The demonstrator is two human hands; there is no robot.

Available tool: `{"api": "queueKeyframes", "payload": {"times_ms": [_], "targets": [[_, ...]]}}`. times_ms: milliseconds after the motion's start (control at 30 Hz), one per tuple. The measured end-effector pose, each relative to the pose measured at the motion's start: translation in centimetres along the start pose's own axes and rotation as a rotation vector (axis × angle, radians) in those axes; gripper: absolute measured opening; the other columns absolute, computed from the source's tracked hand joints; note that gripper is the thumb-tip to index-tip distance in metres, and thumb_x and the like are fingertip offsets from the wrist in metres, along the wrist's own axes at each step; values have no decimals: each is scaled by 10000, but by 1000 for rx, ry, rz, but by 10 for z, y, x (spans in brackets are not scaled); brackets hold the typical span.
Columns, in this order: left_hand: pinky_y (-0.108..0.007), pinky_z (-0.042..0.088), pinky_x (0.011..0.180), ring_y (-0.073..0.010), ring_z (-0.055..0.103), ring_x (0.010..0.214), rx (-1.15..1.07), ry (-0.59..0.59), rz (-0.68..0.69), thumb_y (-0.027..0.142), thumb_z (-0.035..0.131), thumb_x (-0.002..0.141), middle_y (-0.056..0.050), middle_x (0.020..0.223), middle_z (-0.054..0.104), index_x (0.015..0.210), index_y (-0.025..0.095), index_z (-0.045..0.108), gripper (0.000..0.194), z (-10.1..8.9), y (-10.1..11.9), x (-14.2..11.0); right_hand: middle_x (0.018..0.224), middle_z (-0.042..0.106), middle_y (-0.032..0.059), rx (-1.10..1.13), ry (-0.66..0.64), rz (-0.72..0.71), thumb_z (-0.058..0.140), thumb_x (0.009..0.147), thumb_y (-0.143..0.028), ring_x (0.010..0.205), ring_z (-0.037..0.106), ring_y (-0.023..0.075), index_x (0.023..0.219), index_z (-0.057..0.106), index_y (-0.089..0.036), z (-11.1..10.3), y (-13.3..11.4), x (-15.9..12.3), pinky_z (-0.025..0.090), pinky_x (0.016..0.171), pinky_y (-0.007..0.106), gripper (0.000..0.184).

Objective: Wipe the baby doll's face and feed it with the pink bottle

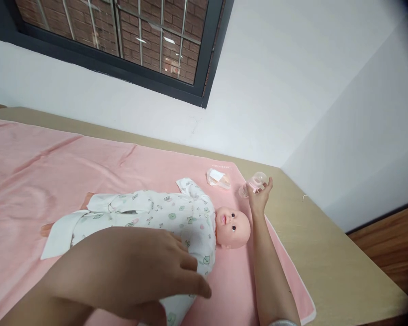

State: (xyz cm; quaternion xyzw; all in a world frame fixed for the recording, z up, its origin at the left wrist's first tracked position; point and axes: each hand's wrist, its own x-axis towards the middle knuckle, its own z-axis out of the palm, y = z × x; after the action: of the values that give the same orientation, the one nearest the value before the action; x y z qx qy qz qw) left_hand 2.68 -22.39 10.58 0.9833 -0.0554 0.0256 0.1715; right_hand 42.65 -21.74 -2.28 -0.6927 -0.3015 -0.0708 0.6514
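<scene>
A baby doll (231, 226) in a white printed romper (163, 217) lies on its back on a pink cloth (37, 167), head to the right. My left hand (163, 271) hovers close to the camera over the doll's near side, fingers stretched out and holding nothing. My right hand (260, 194) reaches far past the doll's head, its fingers curled around a clear pink baby bottle (253, 183) lying at the cloth's corner.
A small clear packet with a white label (218, 178) lies on the cloth beside the bottle. The cloth covers a light wooden table (326, 253) set against a white wall. A dark-framed window (122, 40) is above, and wooden floor (391, 244) shows at the right.
</scene>
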Motion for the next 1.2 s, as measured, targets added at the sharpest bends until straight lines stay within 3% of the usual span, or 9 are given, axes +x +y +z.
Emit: {"api": "queueKeyframes", "payload": {"times_ms": [100,200,267,433,533,667,900,1067,1200], "targets": [[-257,495,881,-217,648,1051,-29,-50,28,246,772,835,-14,1141,703,1321,299,602,517,-14,-7,13,1414,454,188,62,-38,-43,744,611,-409,981,632,215,1554,184,-170,-1,-30,-2,548,861,363,1122],[-282,481,935,-230,618,1141,-54,34,-94,264,723,889,-30,1296,630,1351,280,572,486,-19,-20,23,1433,439,172,154,-117,-76,750,632,-397,1021,644,214,1553,164,-223,0,-62,-10,550,884,370,1106],[-300,478,949,-233,601,1174,-36,152,-176,257,689,910,-24,1349,595,1383,293,535,499,-18,-29,30,1452,424,157,242,-201,-76,752,645,-384,1068,642,212,1548,154,-262,1,-84,-21,548,911,370,1090],[-333,423,1065,-222,508,1308,-52,580,-357,353,564,983,-6,1444,531,1424,288,468,456,-13,-46,46,1461,459,118,422,-410,-78,762,690,-315,1232,576,211,1528,203,-313,6,-135,-60,501,1026,379,1007],[-366,430,1067,-240,511,1308,-80,698,-470,377,596,950,-34,1445,537,1432,235,451,522,-9,-48,55,1461,475,104,480,-522,-36,763,724,-321,1255,567,211,1518,222,-331,9,-155,-84,508,1031,398,961],[-392,450,1037,-263,557,1251,-70,718,-482,371,666,879,-67,1392,579,1454,196,409,654,-5,-51,61,1439,505,85,523,-596,-21,758,754,-312,1265,567,202,1515,243,-338,14,-166,-105,488,1070,411,919],[-422,461,1017,-272,606,1164,-53,725,-453,276,650,850,-72,1320,625,1426,209,444,616,-1,-55,66,1450,498,73,546,-651,7,772,740,-304,1299,546,199,1515,233,-342,21,-167,-119,513,1054,386,945],[-446,405,1089,-261,583,1197,-10,721,-473,166,624,812,-68,1337,619,1426,194,447,640,2,-59,69,1397,543,65,546,-686,55,777,734,-321,1290,545,209,1429,350,-313,20,-170,-122,571,954,361,815],[-461,379,1110,-249,606,1152,6,714,-480,172,591,830,-58,1281,655,1360,200,517,536,1,-60,69,1331,578,48,566,-716,70,778,746,-367,1250,567,209,1346,435,-305,19,-171,-122,553,990,388,693]]}}
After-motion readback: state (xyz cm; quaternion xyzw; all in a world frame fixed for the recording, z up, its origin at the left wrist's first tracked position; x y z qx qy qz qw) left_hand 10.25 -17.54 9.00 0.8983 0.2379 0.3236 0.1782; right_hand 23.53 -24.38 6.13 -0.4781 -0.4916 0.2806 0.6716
